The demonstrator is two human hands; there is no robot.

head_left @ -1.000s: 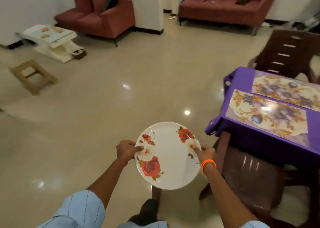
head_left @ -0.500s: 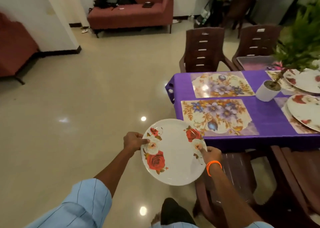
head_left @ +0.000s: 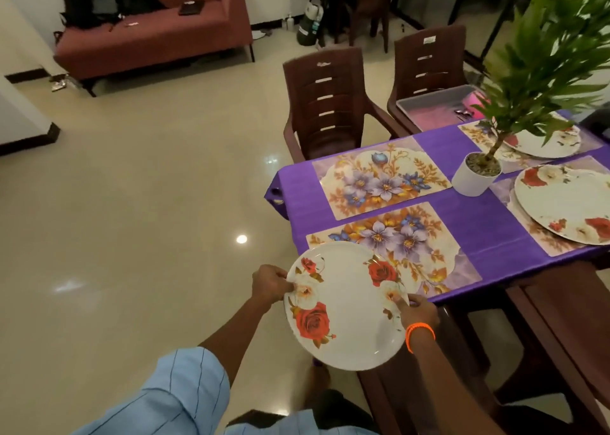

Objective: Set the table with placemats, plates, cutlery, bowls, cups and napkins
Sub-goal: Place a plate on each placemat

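I hold a white plate with red roses (head_left: 345, 306) by both rims. My left hand (head_left: 270, 282) pinches its left edge and my right hand (head_left: 416, 310), with an orange wristband, pinches its right edge. The plate's far edge overlaps the near corner of a bare floral placemat (head_left: 412, 246) on the purple table (head_left: 475, 216). A second bare placemat (head_left: 379, 178) lies behind it. Further right, two rose plates (head_left: 566, 203) (head_left: 544, 142) rest on their own placemats.
A potted green plant (head_left: 475, 177) in a white pot stands mid-table. Brown chairs (head_left: 325, 104) line the far side; one holds a clear tray (head_left: 439, 106). Another brown chair (head_left: 541, 335) sits below the near edge. A red sofa (head_left: 155, 31) stands on the floor beyond.
I have turned right and moved closer to the table. The plate, still held by both hands, now reaches over the near placemat's corner; more of the table and plates has come into view.
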